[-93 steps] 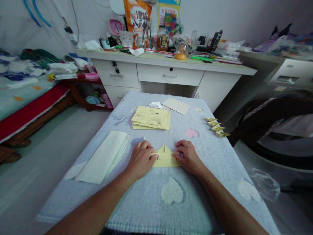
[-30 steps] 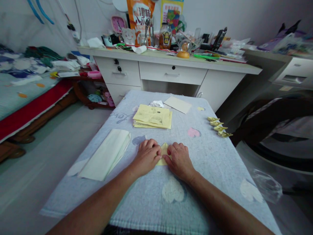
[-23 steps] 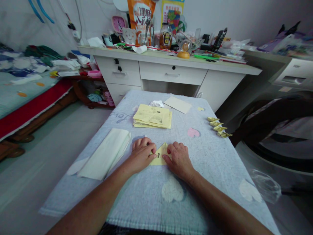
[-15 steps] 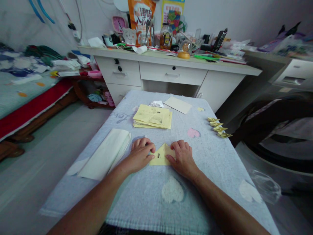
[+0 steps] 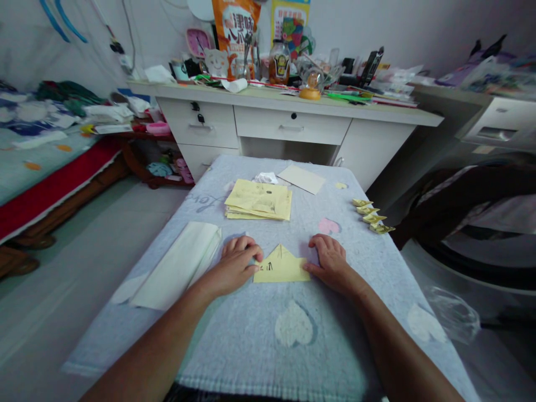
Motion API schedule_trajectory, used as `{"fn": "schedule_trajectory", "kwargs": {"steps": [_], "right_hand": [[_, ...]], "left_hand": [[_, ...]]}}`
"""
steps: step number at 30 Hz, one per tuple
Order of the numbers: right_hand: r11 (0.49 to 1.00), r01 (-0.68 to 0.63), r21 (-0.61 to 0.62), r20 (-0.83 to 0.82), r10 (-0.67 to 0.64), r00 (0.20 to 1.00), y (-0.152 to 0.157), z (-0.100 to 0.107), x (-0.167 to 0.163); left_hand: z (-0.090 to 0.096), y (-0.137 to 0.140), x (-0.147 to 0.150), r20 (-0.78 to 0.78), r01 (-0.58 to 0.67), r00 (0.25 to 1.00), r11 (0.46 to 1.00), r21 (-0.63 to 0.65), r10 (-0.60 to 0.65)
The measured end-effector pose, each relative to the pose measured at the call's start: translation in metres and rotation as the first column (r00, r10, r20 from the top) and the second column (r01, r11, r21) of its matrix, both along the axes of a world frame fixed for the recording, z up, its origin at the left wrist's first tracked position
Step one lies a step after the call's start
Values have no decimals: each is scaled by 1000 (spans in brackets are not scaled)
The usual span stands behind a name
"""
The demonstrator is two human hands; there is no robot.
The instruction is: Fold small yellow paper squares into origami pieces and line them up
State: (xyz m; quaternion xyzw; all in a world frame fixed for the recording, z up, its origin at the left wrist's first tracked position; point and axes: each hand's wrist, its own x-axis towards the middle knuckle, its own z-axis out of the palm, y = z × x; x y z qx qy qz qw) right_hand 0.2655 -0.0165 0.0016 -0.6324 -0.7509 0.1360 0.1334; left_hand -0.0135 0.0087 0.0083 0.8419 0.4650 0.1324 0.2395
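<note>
A folded piece of yellow paper [image 5: 281, 269] lies flat on the cloth between my hands, its top edge rising to a triangular peak, with dark handwriting on its left part. My left hand [image 5: 239, 259] grips its left end between thumb and curled fingers. At the right end, my right hand [image 5: 332, 262] has its thumb on the paper's edge, the fingers bent beside it. Beyond them sits a stack of yellow paper sheets [image 5: 258, 200]. Several small folded yellow paper pieces [image 5: 371, 215] stand in a row near the table's right edge.
A light blue patterned cloth [image 5: 251, 335] covers the table. Folded whitish paper [image 5: 178, 265] lies left of my left arm. A pale card [image 5: 302, 178] and crumpled white tissue [image 5: 266, 177] are at the back. Behind stands a cluttered white desk [image 5: 293, 120]; a washing machine [image 5: 494, 131] is at right.
My right hand has slid right along the folded paper to its right end, uncovering more of it. My left hand stays at the left end. The view has shifted slightly.
</note>
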Motion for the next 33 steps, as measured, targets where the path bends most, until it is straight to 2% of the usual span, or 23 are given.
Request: {"fn": "schedule_trajectory", "kwargs": {"steps": [5, 12, 21, 26, 29, 33], "right_hand": [[1000, -15, -26, -45, 14, 999, 2, 1, 5], [992, -80, 99, -157, 95, 983, 0, 3, -7], [977, -130, 168, -98, 148, 984, -1, -6, -25], [971, -165, 172, -139, 190, 972, -2, -4, -27], [970, -165, 177, -196, 199, 960, -3, -2, -29], [970, -145, 196, -297, 200, 934, -3, -1, -31]], "left_hand": [[0, 2, -3, 4, 21, 1000, 1000, -19, -20], [-1, 4, 1, 32, 29, 999, 999, 31, -30], [-5, 0, 18, 51, -7, 999, 992, 123, 1], [-10, 0, 27, 77, -36, 997, 985, 168, 24], [-7, -1, 30, 115, -32, 993, 989, 141, 15], [-2, -4, 31, 238, -34, 971, 999, 19, 29]]}}
